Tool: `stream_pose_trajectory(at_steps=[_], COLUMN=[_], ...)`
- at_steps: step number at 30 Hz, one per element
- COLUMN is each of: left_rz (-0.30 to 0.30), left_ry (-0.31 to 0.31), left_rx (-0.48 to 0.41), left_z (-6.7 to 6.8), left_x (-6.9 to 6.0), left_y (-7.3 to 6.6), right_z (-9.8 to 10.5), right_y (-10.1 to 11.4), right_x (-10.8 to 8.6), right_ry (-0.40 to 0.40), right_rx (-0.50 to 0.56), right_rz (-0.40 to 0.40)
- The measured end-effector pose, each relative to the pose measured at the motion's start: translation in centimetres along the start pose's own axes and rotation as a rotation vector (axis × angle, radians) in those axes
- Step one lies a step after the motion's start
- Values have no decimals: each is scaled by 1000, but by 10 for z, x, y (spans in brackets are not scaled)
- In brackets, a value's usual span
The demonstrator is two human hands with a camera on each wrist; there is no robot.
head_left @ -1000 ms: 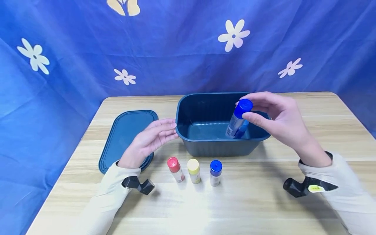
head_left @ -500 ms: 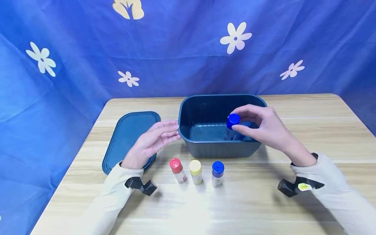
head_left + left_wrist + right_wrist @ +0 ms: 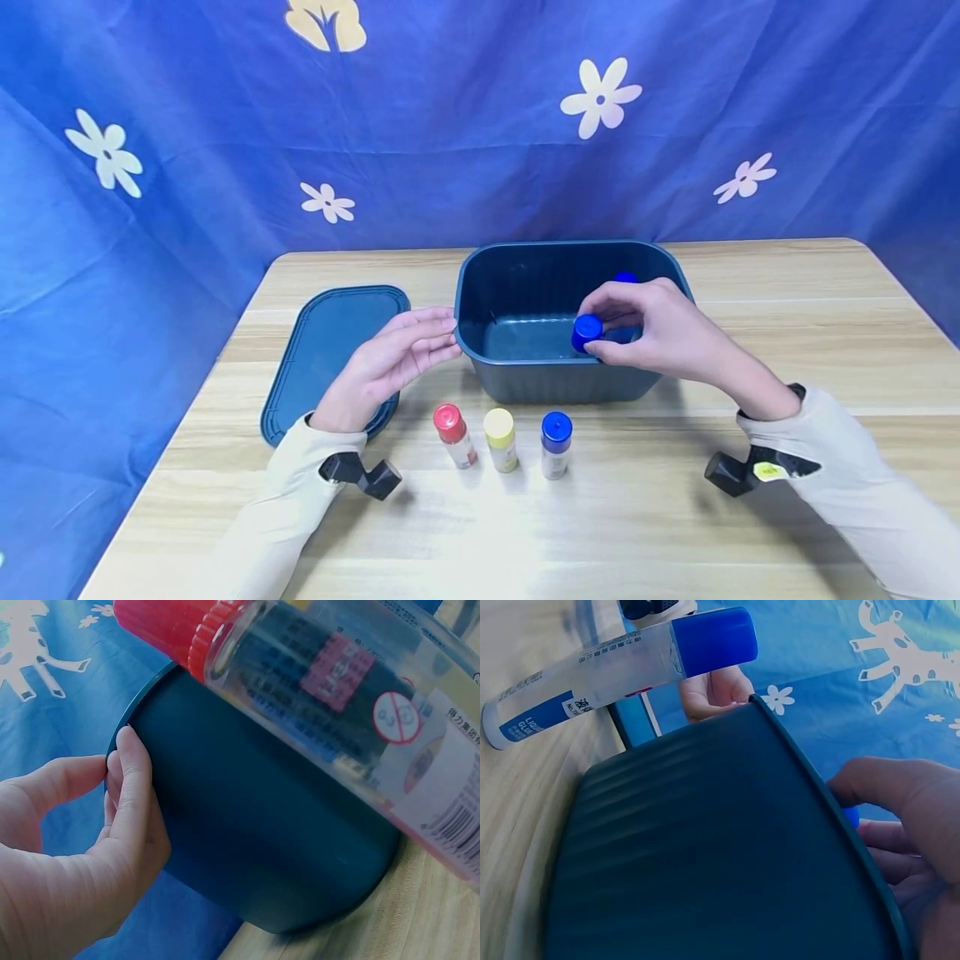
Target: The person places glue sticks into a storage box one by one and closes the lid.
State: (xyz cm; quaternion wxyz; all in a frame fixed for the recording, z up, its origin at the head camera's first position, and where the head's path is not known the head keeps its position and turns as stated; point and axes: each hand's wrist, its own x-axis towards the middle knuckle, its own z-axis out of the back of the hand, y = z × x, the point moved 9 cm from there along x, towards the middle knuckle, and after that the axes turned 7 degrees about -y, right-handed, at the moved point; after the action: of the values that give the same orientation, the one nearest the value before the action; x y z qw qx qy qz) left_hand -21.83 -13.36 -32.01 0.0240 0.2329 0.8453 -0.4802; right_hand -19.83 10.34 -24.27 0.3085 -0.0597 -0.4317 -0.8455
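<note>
Lower and a little further left than half a second ago, the right hand [image 3: 660, 329] and its held bottle [image 3: 587, 332] have shifted within the bin [image 3: 555, 383], and I now see a second blue cap [image 3: 626, 277] behind that hand, inside the bin. Going from the left, I have the dark teal lid [image 3: 322, 350] flat on the table [image 3: 787, 350], partly under the left hand [image 3: 384, 364]. That hand's fingers are nearly straight and close together, touching the bin's left end. Just in front of the bin, I count three bottles upright and apart: red-capped [image 3: 456, 435], yellow-capped [image 3: 500, 439] and blue-capped [image 3: 556, 445], the last labelled liquid glue in my right wrist view. Inside the bin, near its front wall, the right hand pinches the held bottle by its blue cap between thumb and fingers; I can't tell whether its base touches the floor of the bin.
</note>
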Motion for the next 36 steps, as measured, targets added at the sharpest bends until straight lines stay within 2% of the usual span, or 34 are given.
stream_pose_trajectory(at_steps=[5,12,20,26,36], left_rz=[10,15,16,2,12], left_ry=[-1,9,15,49,46], left_rx=[-5,-5,-14,30,11], left_z=[0,1,0,-4,-2], left_x=[1,3,3,5,6], left_y=[1,2,1,0,2], right_z=[-4,-10,-17,-18,-12], right_y=[-2,-4,0,1,5], right_x=[3,8,12,12,8], right_ry=[48,144,223,227,238], right_rx=[-54,-107,-169,-184,-192], right_rz=[-33,-132,-163,-160,-176])
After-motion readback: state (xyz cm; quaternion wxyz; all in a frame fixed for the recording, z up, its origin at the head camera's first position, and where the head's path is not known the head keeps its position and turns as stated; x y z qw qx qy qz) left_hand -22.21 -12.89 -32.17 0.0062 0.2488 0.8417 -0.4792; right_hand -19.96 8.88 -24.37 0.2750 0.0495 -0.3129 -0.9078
